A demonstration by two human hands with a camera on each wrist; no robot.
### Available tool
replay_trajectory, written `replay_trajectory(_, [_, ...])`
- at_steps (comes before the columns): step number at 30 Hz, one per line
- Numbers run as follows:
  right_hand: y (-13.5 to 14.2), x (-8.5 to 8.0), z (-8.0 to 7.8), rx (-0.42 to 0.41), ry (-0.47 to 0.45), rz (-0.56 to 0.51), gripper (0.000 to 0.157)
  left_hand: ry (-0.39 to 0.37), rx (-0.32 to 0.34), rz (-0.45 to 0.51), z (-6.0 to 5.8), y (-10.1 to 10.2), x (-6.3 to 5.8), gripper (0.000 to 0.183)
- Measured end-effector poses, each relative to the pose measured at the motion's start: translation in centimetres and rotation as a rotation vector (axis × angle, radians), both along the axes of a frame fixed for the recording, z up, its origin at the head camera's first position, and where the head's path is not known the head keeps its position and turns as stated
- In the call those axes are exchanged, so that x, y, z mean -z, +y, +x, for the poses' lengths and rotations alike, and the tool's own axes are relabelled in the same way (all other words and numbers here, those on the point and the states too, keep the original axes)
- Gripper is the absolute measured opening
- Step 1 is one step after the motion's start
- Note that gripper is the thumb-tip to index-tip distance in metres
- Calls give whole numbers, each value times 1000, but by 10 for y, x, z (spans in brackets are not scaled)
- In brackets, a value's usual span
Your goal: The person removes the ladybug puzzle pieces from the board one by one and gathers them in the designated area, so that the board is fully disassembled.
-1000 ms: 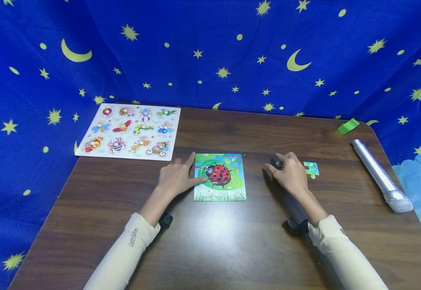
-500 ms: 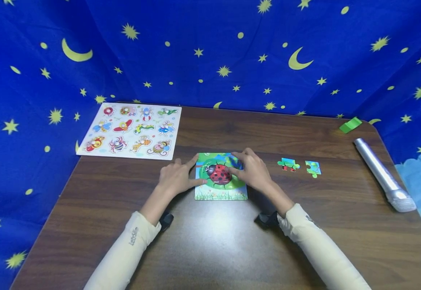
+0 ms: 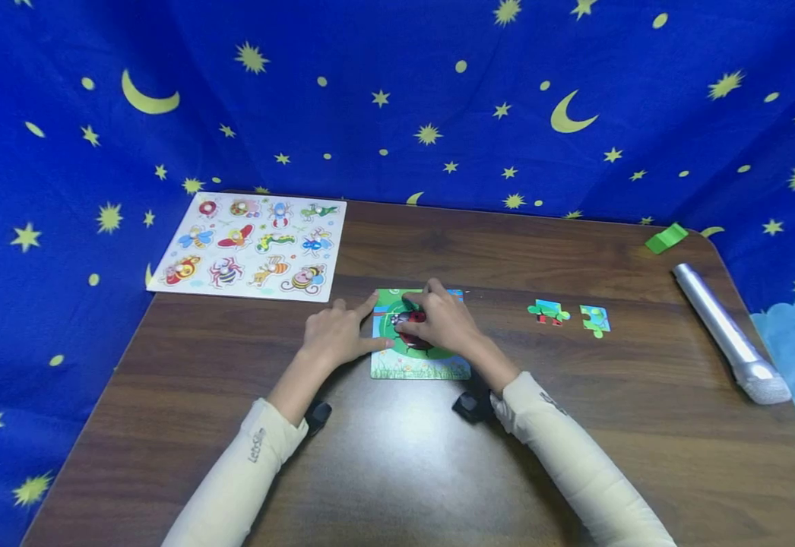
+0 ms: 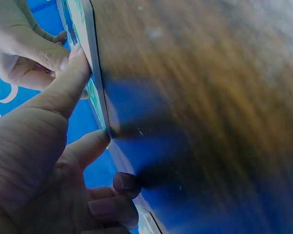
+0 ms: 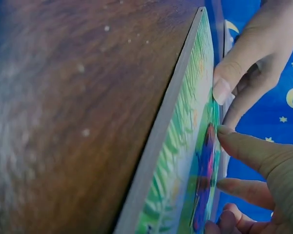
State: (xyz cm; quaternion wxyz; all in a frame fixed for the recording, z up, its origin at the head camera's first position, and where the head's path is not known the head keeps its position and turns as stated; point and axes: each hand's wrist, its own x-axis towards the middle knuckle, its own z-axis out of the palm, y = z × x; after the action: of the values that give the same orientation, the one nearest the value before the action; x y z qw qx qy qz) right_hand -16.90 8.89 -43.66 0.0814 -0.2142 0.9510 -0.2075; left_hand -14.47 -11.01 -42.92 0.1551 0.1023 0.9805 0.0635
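Observation:
A ladybug picture puzzle board (image 3: 387,365) lies flat on the wooden table in the head view. My left hand (image 3: 334,336) is at its left side: the thumb (image 4: 71,80) rests on the board's face and the index fingertip touches the edge near the upper left corner. Over the ladybug, my right hand (image 3: 441,319) pinches a small puzzle piece (image 3: 411,301), mostly hidden under its fingers. The right wrist view has the right thumb (image 5: 249,151) and index fingertip right at the printed surface. Two loose jigsaw pieces, one left (image 3: 549,311) and one right (image 3: 596,320), lie right of the board.
A white insect peg puzzle (image 3: 247,247) is at the back left. A silver microphone (image 3: 729,330) lies along the right side, with a green block (image 3: 666,238) behind it. Blue star-patterned cloth (image 3: 370,99) hangs behind the table.
My right hand has moved left from beside the loose pieces onto the board, carrying a small piece to above the ladybug. The left hand has stayed at the board's left edge.

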Motion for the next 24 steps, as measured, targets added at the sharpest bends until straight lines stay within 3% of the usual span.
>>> replay_trajectory(10, [-5,1,1,31,9,25,66,1,8,-12,0,0,0,97])
replay_trajectory(24, [-6,2,1,14,36,44,67,7,14,-16,0,-1,1,97])
